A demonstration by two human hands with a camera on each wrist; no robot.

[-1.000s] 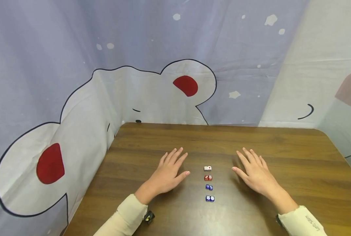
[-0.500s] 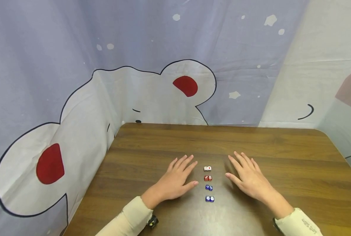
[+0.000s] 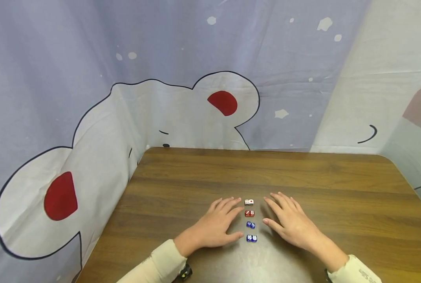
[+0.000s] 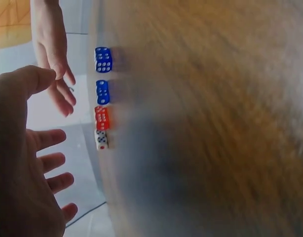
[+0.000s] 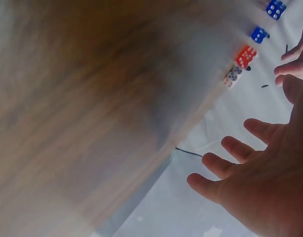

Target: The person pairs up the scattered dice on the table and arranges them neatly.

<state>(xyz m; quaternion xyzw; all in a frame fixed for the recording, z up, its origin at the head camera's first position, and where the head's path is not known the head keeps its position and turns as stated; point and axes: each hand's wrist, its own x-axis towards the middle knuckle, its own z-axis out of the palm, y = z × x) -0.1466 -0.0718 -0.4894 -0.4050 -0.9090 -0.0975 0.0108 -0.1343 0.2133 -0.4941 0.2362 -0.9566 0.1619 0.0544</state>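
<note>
Pairs of dice stand in a column in the head view. Farthest back are the white dice, then the red dice, the smaller blue dice and, nearest the person, the larger blue dice. Just left of the column is the left hand, fingers spread and holding nothing. On the other side the right hand also has its fingers spread, with nothing in it. A narrow gap separates each hand from the dice. The left wrist view shows the larger blue dice beyond the thumb.
The dice rest on a brown wooden table. Behind it and at its sides hangs a curtain printed with a white bear and stars. A dark band sits at the left wrist.
Both hands have moved inward toward the dice column, and a little nearer the person. The dice have not moved.
</note>
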